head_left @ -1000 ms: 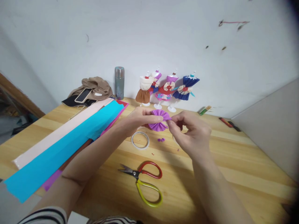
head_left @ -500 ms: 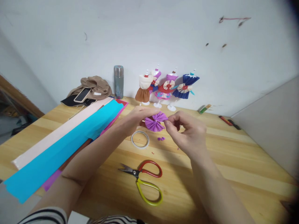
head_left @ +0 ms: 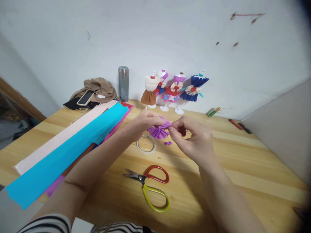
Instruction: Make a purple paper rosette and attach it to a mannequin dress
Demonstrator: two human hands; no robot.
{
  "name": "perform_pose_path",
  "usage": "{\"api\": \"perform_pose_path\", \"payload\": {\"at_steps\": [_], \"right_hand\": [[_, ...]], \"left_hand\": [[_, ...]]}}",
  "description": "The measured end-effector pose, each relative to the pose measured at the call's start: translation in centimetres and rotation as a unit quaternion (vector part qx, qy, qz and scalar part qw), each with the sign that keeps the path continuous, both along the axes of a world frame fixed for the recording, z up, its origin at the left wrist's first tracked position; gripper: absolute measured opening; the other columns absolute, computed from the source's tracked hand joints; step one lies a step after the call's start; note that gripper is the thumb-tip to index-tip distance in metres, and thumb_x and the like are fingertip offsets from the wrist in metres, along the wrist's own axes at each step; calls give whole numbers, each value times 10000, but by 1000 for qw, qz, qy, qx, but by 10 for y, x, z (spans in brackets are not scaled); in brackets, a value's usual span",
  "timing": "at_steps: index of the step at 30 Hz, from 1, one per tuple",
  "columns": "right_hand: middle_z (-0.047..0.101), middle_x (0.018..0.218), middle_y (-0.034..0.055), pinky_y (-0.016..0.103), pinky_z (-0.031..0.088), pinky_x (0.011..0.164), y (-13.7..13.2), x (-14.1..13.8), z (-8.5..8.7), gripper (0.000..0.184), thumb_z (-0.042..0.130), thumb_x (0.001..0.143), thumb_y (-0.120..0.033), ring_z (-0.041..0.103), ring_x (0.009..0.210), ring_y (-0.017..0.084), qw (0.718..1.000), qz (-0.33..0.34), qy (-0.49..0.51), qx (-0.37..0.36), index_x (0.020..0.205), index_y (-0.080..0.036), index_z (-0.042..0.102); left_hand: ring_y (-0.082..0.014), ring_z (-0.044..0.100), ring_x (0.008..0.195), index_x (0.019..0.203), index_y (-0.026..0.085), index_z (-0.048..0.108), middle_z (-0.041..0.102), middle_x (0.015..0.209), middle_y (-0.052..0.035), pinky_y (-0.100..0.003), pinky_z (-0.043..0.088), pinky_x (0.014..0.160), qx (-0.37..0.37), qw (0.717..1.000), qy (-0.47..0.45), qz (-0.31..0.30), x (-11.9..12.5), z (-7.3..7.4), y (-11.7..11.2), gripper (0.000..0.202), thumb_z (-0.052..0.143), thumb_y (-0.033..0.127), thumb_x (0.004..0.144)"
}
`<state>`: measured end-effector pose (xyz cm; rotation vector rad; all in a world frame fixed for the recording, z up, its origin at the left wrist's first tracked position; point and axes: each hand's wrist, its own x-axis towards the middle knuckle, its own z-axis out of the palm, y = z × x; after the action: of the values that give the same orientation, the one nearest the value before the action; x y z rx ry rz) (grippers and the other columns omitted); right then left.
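Fingers of left hand (head_left: 145, 122) and right hand (head_left: 195, 140) both pinch the purple pleated paper rosette (head_left: 157, 132), right at its 3 o'clock edge; I'd hold pleats evenly spread.

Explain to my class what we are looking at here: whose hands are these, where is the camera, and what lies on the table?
No machine here: these are one person's two bare hands, filmed by a camera worn on the head, looking forward and down. The left hand and the right hand both pinch a small purple pleated paper fan above a wooden table. On the table near it lie a tape ring and scissors with red and yellow handles. Long sheets of coloured paper lie at the left. By the wall stand small dress models, a flask, and a phone on a brown cloth.
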<state>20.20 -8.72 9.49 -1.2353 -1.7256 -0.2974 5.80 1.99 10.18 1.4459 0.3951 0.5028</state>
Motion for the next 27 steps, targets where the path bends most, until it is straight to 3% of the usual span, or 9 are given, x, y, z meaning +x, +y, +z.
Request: {"api": "perform_pose_path", "payload": {"at_steps": [4, 17, 21, 27], "right_hand": [[559, 555, -34, 243, 374, 437, 0, 0, 0, 187, 601, 816, -109, 467, 467, 96, 1000, -11, -6, -4, 673, -219, 553], [581, 566, -23, 250, 388, 444, -2, -1, 2, 169, 593, 801, -109, 485, 478, 105, 1000, -13, -12, -5, 673, -217, 568], [581, 565, -30, 239, 399, 443, -1, 0, 1, 122, 634, 777, -128, 512, 482, 107, 995, 3, 91, -50, 695, -215, 604], [579, 533, -41, 236, 436, 413, 0, 1, 3, 113, 691, 756, -204, 529, 449, 112, 958, 72, 243, -136, 697, -212, 596]], "left_hand": [[-61, 425, 497, 591, 138, 656, 524, 516, 28, -216, 333, 506, 19, 999, 9, -27, -1, 0, 2, 170, 685, 278, 683], [-81, 451, 547, 617, 133, 696, 543, 552, 9, -224, 307, 512, 117, 992, 47, -23, -5, 3, 1, 179, 695, 295, 693], [-82, 464, 556, 625, 131, 701, 559, 556, 5, -219, 315, 518, 114, 991, 62, -32, -5, 6, 1, 205, 694, 318, 709], [-94, 524, 594, 686, 138, 732, 633, 627, -14, -221, 402, 579, 44, 994, 51, -88, -6, 5, 4, 195, 723, 333, 695]]}}
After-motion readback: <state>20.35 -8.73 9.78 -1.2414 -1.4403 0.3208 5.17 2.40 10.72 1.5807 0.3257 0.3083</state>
